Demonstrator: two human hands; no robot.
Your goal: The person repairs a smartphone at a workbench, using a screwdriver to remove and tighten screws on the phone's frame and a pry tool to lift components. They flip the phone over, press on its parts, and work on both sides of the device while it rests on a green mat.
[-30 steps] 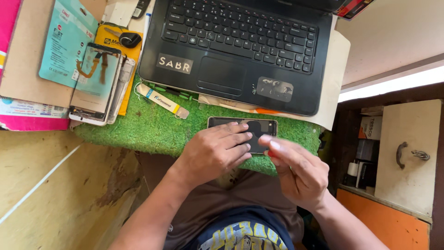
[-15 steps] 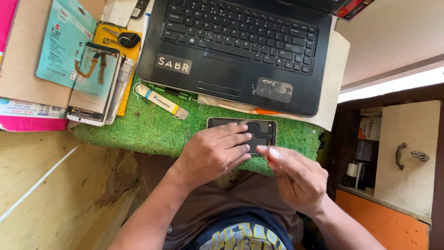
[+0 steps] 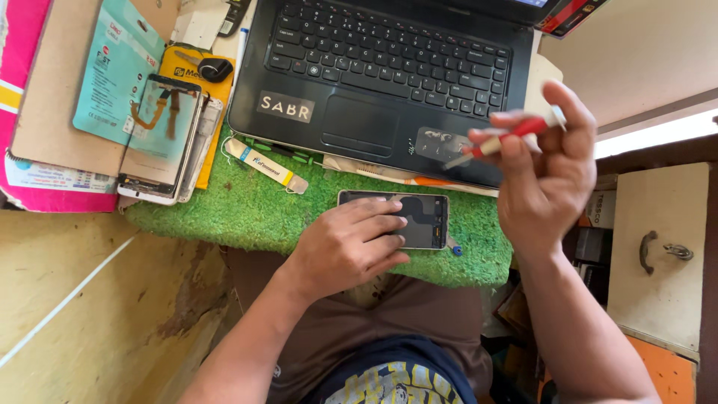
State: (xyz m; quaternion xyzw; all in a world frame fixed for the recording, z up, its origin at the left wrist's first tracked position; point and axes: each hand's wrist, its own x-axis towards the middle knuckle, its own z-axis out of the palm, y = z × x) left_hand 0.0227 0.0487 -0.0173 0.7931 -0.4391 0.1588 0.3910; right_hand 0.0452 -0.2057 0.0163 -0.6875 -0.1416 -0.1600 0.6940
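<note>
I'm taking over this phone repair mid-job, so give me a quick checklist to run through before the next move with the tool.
1. Phone flat on green mat: ok.
2. Left hand steadying phone: ok, fingers lie on it.
3. Right hand grip on red tool: ok, pinched between fingers, raised above the laptop.
4. Tool tip condition: cannot tell, blurred.
5. Small blue part at the phone's corner: cannot tell whether loose.

Bare yellowish plywood bench top fills the lower left, scuffed, with a pale diagonal line across it; at right, a cream cabinet door with a metal handle; bright daylight strip glows upper right
</note>
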